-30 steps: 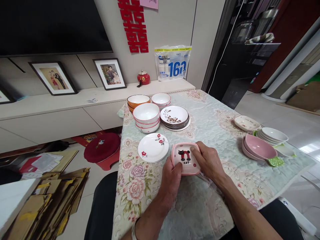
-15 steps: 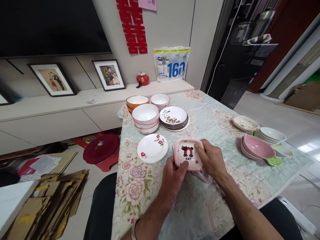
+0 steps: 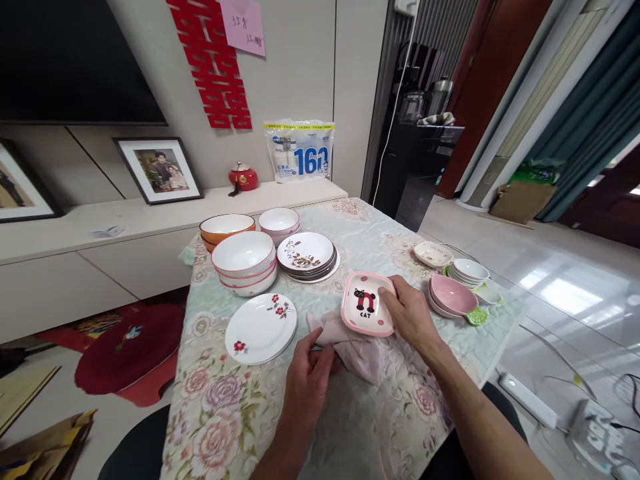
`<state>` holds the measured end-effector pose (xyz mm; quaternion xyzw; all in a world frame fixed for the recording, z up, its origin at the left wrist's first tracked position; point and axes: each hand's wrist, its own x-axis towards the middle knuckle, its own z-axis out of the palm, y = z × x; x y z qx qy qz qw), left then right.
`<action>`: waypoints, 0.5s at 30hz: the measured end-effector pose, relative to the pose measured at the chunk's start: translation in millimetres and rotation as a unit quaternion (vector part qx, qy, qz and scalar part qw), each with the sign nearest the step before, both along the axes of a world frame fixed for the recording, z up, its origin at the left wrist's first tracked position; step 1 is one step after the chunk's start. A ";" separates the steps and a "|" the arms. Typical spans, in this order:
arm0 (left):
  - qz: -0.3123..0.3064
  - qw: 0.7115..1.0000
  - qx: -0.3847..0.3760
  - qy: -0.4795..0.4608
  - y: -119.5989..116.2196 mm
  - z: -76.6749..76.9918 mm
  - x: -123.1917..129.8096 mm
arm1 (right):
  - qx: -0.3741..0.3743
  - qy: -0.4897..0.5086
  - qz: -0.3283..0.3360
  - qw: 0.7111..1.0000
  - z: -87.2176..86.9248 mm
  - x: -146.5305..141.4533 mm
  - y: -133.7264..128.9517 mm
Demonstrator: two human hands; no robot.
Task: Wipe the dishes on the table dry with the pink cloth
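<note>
My right hand (image 3: 413, 310) grips a small square pink-rimmed dish (image 3: 367, 303) by its right side, thumb on the inside. A black and red cat with the word CAT is painted in the dish, which is held tilted above the table. Below it a crumpled greyish-pink cloth (image 3: 355, 350) lies on the tablecloth. My left hand (image 3: 310, 377) is closed at the cloth's left end, its fingers curled and partly hidden. Just left of the cloth are stacked white plates with red flowers (image 3: 260, 330).
Behind are stacked white bowls (image 3: 245, 257), orange bowls (image 3: 227, 227) and brown-patterned plates (image 3: 306, 253). On the right stand pink leaf-shaped bowls (image 3: 453, 297), small white bowls (image 3: 470, 270) and an oval dish (image 3: 433, 254). A red stool (image 3: 130, 347) is beside the table.
My left hand has let go of the dish and moved down and left to the cloth. The dish stays in my right hand, now apart from the left. The view has turned right.
</note>
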<state>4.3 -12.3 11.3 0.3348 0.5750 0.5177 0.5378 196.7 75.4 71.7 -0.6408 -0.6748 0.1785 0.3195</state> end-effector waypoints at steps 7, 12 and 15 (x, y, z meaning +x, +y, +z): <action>-0.003 1.000 -0.003 0.021 -1.0 3.7 -0.7 | -0.019 -0.087 -0.076 0.993 43.2 79.7 49.1; -0.003 1.000 -0.013 0.009 -0.7 7.3 -0.5 | -0.068 -0.210 -0.196 0.955 70.5 138.6 105.3; -0.007 1.000 -0.015 0.011 -0.4 5.9 -0.9 | -0.105 -0.235 -0.230 0.938 71.5 160.2 131.9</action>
